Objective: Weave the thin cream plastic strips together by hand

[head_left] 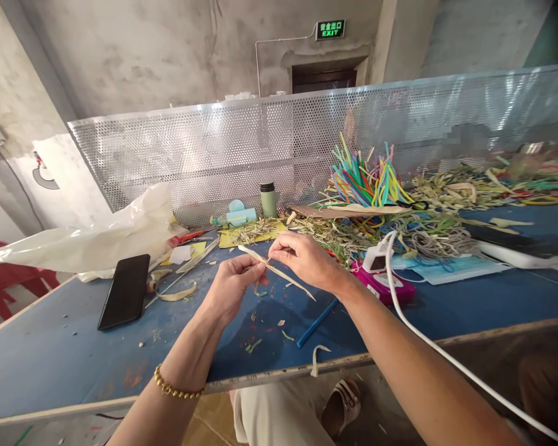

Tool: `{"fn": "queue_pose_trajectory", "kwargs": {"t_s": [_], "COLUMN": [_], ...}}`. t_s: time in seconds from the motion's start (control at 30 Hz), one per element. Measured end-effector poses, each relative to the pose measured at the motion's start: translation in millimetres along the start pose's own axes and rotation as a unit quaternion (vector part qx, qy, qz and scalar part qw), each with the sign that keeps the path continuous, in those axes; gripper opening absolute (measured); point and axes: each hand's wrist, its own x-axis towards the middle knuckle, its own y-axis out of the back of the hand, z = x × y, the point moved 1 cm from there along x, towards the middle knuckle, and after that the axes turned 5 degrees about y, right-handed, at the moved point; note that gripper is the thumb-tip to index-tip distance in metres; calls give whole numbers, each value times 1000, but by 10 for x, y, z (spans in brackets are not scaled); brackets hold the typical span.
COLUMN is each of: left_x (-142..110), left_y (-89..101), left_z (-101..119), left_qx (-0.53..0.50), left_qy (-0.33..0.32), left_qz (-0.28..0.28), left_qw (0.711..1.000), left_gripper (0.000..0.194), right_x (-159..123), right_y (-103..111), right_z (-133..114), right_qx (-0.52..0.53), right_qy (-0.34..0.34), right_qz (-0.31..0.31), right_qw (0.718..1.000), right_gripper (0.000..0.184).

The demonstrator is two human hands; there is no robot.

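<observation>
Over the middle of the blue table, my left hand [237, 280] pinches a pale dried-leaf strip [292, 282] between thumb and fingers. The strip runs slantwise, one end above the left fingers and the other pointing down to the right. Close by on the right, my right hand [302, 257] has its thumb and forefinger closed at the same strip, near the left thumb. What exactly the right fingertips grip is too small to make out. Below the hands lie small scraps and a blue stick [317, 323].
A black phone [124, 291] and a plastic bag [97, 238] are at the left. Right of my hands sit a magenta box [384, 286], a white cable [400, 310] and colourful pipe cleaners [369, 179]. A green bottle [268, 201] stands before the perforated metal screen [190, 155].
</observation>
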Motion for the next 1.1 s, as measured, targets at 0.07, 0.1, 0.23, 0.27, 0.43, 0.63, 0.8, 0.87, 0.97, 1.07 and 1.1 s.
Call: {"fn": "queue_pose_trajectory", "kwargs": {"t_s": [0.07, 0.1, 0.23, 0.27, 0.43, 0.63, 0.8, 0.87, 0.97, 1.07, 1.1], "left_x": [-1, -1, 1, 3, 22, 53, 74, 77, 69, 53, 48], "left_y": [-3, -4, -6, -6, 18, 65, 61, 54, 37, 27, 28], "left_z": [0, -3, -18, -19, -5, 1, -14, -16, -3, 12, 12], "left_qx": [-2, -4, -38, -55, -135, -193, -231, -227, -193, -154, -147], "left_qy": [-7, -8, 15, 25, 79, 100, 96, 85, 38, -17, -26], "left_qz": [-2, -3, -16, -19, -7, 68, 34, 30, 32, 53, 62], "left_qw": [1000, 1000, 999, 998, 988, 974, 968, 970, 980, 987, 987], "left_gripper": [20, 20, 19, 19, 23, 20, 20, 19, 18, 18, 18], "right_x": [0, -1, -11, -13, -17, -55, -47, -45, -58, -80, -84], "right_y": [0, -5, -49, -60, -31, -22, -275, -321, -323, -278, -260], "right_z": [-1, 1, 25, 35, 92, -32, -149, -149, -113, -98, -103], "right_qx": [-7, -11, -32, -35, -89, -171, 39, 85, 189, 289, 317], "right_qy": [4, 5, 11, 12, 2, 9, -50, -72, -127, -181, -192], "right_qz": [2, 2, 11, 14, 87, 206, 9, 12, -13, -38, -32], "right_qw": [1000, 1000, 999, 999, 992, 963, 998, 994, 973, 939, 928], "right_gripper": [14, 14, 14, 14, 12, 20, 14, 17, 23, 28, 26]}}
